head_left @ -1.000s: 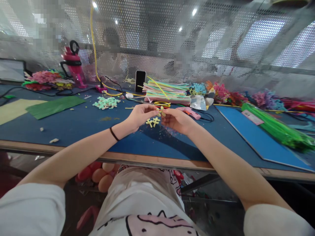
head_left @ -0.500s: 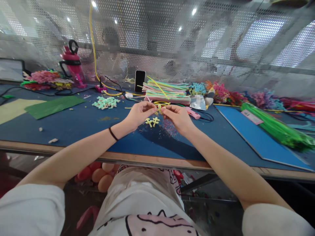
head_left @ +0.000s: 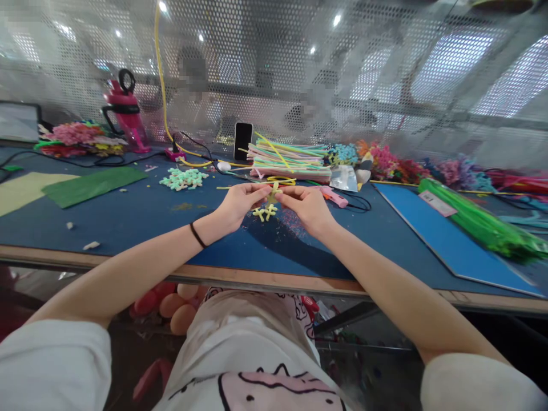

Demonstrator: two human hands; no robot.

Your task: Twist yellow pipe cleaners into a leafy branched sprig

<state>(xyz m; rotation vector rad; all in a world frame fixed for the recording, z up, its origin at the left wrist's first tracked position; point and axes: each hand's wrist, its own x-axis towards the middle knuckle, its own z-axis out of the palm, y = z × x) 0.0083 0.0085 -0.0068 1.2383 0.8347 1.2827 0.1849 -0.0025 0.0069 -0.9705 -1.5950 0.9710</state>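
Note:
Between my fingertips, above the blue table, is a small yellow pipe-cleaner flower [head_left: 274, 191] with short rounded arms. My left hand [head_left: 240, 206] pinches it from the left, with a dark band round the wrist. From the right, my right hand [head_left: 307, 209] pinches it with thumb and forefinger. Just below the hands lie small yellow pipe-cleaner pieces [head_left: 265, 213] of similar branched shape. A loose yellow pipe cleaner [head_left: 285, 181] shows behind the fingers. Close to my right hand lies a pink tool [head_left: 335, 197] with a cord; its kind is unclear.
Mint-green pieces [head_left: 184, 178] lie left, a pipe-cleaner bundle [head_left: 289, 158] behind with a phone [head_left: 243, 141]. A pink bottle [head_left: 125, 117] stands back left near green felt [head_left: 94, 185]. Right are a blue board [head_left: 436, 237] and green pipe cleaners [head_left: 483, 220]. Perforated metal [head_left: 274, 63] closes the back.
Both hands have dropped slightly and shifted their fingers on the yellow flower, which now shows more upright between them. Everything else on the table stays where it was.

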